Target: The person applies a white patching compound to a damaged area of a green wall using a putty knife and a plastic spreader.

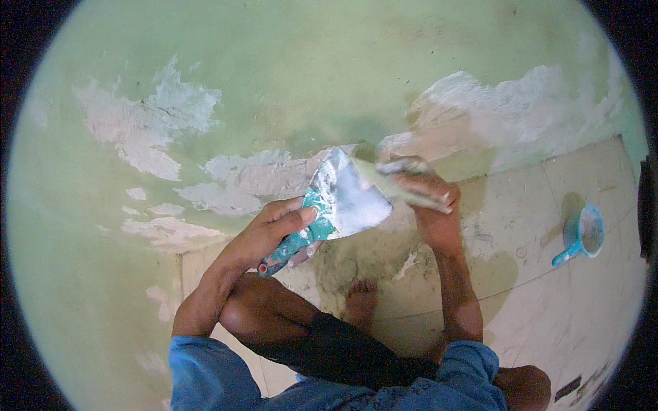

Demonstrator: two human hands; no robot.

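My left hand [284,229] grips a wide putty knife [305,229] by its teal handle, thumb on top. White filler is smeared over the broad metal blade, which points up and to the right. Close by on the right, my right hand [435,202] is closed around a pale flat scraper [394,179], smeared by motion. The scraper's far end reaches the putty knife's blade; whether they touch I cannot tell. Behind both tools is a green wall [274,75] with rough white patches of filler [480,99].
On the tiled floor [493,226] at the right stands a blue dipper [591,231] with a handle, whitish inside. My bent leg [264,308] and bare foot [361,298] are below my hands. A dark object [645,205] sits at the far right edge.
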